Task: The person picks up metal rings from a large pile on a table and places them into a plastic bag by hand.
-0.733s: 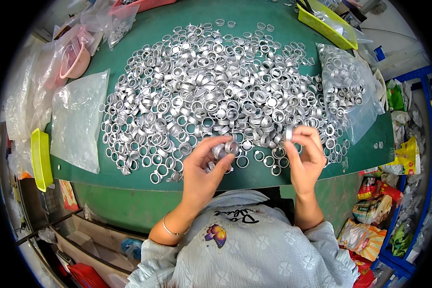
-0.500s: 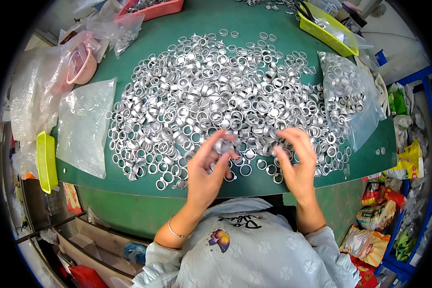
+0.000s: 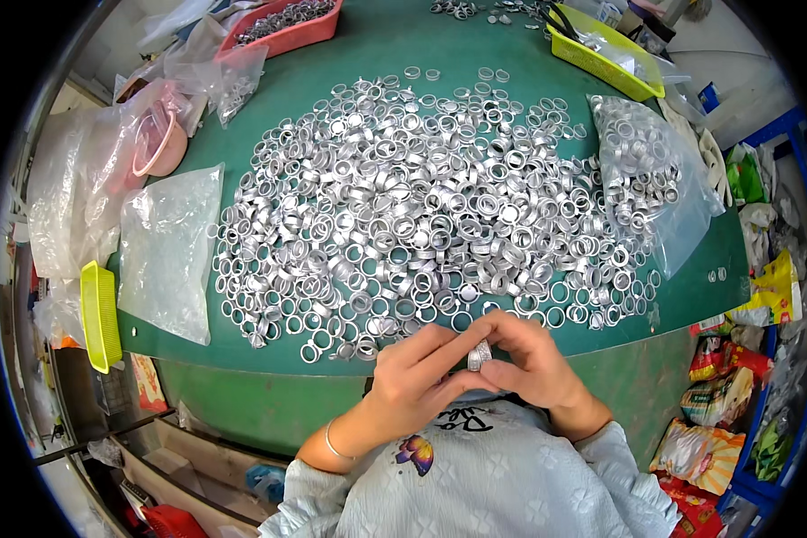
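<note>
A large heap of silver metal rings [image 3: 403, 206] covers the middle of the green table. Close to my body, just past the table's front edge, my left hand [image 3: 417, 377] and my right hand [image 3: 531, 366] meet fingertip to fingertip. Between them sits a silver metal ring [image 3: 480, 355], standing on edge; it may be several stacked together, which I cannot make out. My right thumb and fingers close around it from the right. The left fingers press against it from the other side, and their tips are partly hidden.
A clear bag of rings [image 3: 641, 170] lies right of the heap. At left are a flat empty plastic bag [image 3: 172, 260], a yellow-green basket [image 3: 100, 314] and a pink bowl [image 3: 163, 148]. Behind stand a red tray [image 3: 287, 31] and a yellow tray [image 3: 601, 61].
Both hands have drawn back from the heap's near edge toward my body and come together. A silver metal ring is now held between them. My view has shifted slightly.
</note>
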The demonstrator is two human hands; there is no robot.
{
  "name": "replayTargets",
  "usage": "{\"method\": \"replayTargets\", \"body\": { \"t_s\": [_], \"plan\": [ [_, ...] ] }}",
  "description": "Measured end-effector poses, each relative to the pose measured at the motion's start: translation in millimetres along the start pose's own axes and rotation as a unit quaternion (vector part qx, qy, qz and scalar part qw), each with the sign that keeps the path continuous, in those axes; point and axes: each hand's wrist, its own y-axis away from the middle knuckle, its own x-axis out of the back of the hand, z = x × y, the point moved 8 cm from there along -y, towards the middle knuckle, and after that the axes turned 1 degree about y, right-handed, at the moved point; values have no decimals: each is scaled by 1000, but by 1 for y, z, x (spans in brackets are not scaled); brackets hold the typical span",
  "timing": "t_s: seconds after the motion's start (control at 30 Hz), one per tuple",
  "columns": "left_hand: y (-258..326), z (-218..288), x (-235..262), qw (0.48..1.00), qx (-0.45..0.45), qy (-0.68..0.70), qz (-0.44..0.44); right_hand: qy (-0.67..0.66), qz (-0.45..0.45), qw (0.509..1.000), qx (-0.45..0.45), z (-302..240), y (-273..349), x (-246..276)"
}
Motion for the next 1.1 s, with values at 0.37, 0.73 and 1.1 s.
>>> {"method": "replayTargets", "body": {
  "t_s": [0.37, 0.73, 1.1],
  "plan": [
    [10, 11, -15, 999, -51, -5, 0, -22, 27, 999, 14, -1, 5, -9],
    [7, 12, -14, 996, -64, 45, 42, -14, 40, 991, 126, -6, 7, -13],
    [5, -46, -25, 983, 142, 113, -40, 179, 80, 980, -34, 26, 11, 14]
  ]
}}
